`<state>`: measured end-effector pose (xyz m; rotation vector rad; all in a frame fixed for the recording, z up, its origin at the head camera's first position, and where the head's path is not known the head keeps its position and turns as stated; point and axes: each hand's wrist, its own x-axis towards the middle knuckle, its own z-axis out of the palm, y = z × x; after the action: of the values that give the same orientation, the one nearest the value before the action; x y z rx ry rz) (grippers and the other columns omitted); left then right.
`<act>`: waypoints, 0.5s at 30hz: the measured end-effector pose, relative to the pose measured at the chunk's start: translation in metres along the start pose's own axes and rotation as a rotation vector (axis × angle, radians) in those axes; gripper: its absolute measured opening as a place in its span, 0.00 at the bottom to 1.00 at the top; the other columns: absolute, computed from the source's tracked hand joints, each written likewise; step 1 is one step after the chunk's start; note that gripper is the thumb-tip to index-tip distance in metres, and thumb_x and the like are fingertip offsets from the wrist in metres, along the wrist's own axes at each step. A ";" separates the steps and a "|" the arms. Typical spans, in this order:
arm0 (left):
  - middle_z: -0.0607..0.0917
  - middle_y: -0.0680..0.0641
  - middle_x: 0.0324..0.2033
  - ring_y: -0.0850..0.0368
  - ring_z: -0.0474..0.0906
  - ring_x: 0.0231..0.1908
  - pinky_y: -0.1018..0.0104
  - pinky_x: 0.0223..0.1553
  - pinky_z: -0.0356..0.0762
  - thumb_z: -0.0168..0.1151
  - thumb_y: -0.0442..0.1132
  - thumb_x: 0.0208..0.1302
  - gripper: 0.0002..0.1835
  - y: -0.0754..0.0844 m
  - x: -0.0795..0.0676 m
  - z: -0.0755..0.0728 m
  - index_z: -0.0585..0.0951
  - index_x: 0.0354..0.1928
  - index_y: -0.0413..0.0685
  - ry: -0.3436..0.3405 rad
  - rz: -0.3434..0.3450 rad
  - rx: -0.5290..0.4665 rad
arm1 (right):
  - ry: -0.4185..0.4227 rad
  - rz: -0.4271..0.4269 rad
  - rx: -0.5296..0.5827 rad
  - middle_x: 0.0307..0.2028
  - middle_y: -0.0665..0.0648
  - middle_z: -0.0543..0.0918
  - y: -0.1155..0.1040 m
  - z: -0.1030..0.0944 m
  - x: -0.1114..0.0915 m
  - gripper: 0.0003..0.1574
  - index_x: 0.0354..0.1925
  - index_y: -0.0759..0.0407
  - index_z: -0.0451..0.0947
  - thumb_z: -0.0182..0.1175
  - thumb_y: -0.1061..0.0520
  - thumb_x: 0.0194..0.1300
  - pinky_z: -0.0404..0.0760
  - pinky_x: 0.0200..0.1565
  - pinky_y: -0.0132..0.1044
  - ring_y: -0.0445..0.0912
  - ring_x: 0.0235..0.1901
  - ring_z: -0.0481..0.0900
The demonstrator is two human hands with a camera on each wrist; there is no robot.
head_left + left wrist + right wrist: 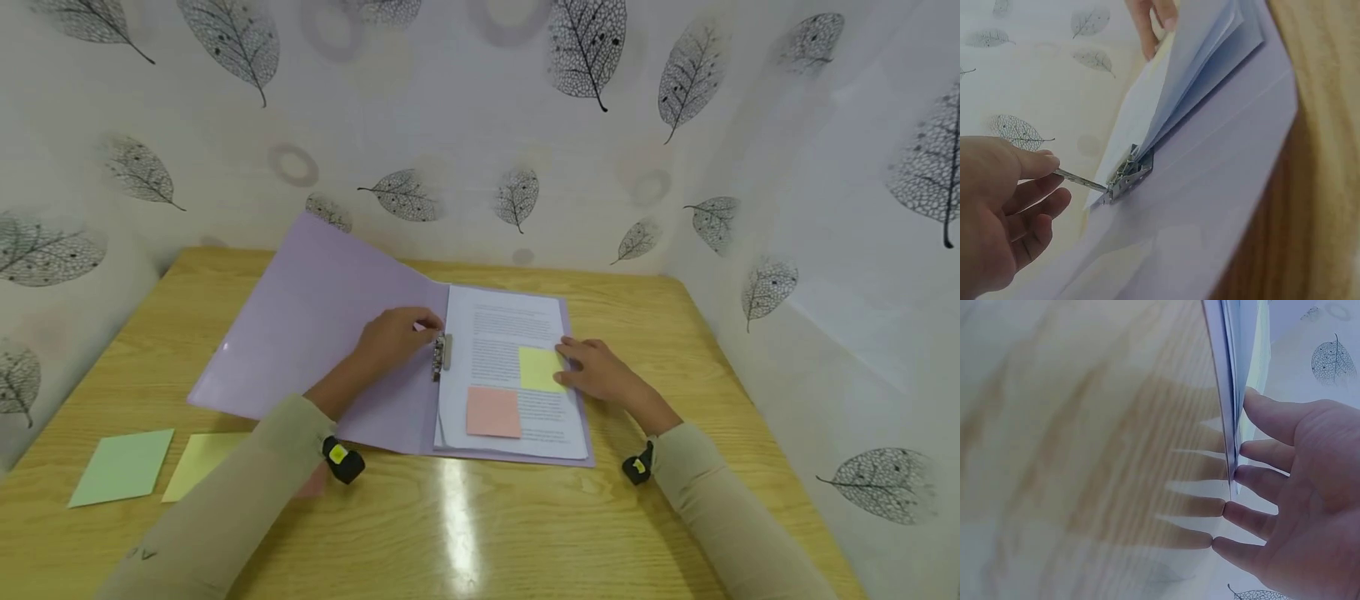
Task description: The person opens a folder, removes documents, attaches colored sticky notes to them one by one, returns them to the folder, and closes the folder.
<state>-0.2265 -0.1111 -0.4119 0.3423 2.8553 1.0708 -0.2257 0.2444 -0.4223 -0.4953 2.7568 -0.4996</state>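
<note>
A lilac ring-type folder (300, 308) lies spread on the table, its cover raised at the left. Printed sheets (510, 321) lie on its right side, bearing a yellow sticky note (537, 369) and a pink sticky note (492, 412). At the spine is a metal lever clip (1129, 178). My left hand (393, 337) pinches the clip's thin metal lever (1080, 180) between thumb and forefinger, the other fingers bent loosely. My right hand (600, 372) rests at the right edge of the sheets and folder, fingers spread, with fingertips touching near the yellow note.
On the wooden table (525, 533), to the left, lie a green sheet of note paper (122, 468) and a yellow one (198, 458). A pink one (311, 485) is mostly hidden under the left sleeve. Leaf-patterned cloth or wall covering (450, 100) surrounds the table's back and sides.
</note>
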 end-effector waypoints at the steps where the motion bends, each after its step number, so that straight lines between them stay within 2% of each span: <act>1: 0.87 0.51 0.52 0.49 0.81 0.52 0.49 0.52 0.78 0.60 0.45 0.73 0.11 0.000 -0.003 0.000 0.86 0.51 0.54 -0.006 0.002 -0.001 | -0.003 0.002 0.001 0.77 0.66 0.57 0.000 0.000 0.000 0.41 0.74 0.64 0.61 0.60 0.48 0.73 0.56 0.71 0.67 0.68 0.74 0.52; 7: 0.86 0.50 0.52 0.50 0.80 0.51 0.52 0.49 0.78 0.60 0.52 0.73 0.16 0.004 -0.015 -0.001 0.86 0.53 0.53 -0.033 -0.027 -0.050 | -0.012 0.016 -0.005 0.77 0.65 0.56 0.000 0.000 0.001 0.41 0.75 0.63 0.60 0.59 0.47 0.73 0.56 0.71 0.67 0.67 0.75 0.51; 11: 0.87 0.47 0.47 0.52 0.81 0.44 0.58 0.42 0.79 0.59 0.53 0.73 0.19 0.001 -0.013 0.000 0.86 0.52 0.49 -0.051 -0.043 -0.121 | -0.014 0.034 -0.007 0.78 0.64 0.55 0.000 0.000 0.001 0.41 0.75 0.62 0.60 0.59 0.47 0.74 0.55 0.72 0.66 0.67 0.75 0.51; 15: 0.86 0.46 0.44 0.55 0.80 0.35 0.65 0.34 0.78 0.61 0.48 0.73 0.15 -0.008 -0.008 0.004 0.86 0.52 0.48 -0.102 -0.067 -0.215 | -0.021 0.041 -0.008 0.78 0.63 0.54 0.000 0.001 0.000 0.41 0.76 0.62 0.59 0.58 0.47 0.74 0.55 0.72 0.66 0.67 0.75 0.50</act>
<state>-0.2196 -0.1163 -0.4198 0.2747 2.6121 1.2916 -0.2255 0.2438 -0.4233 -0.4430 2.7443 -0.4714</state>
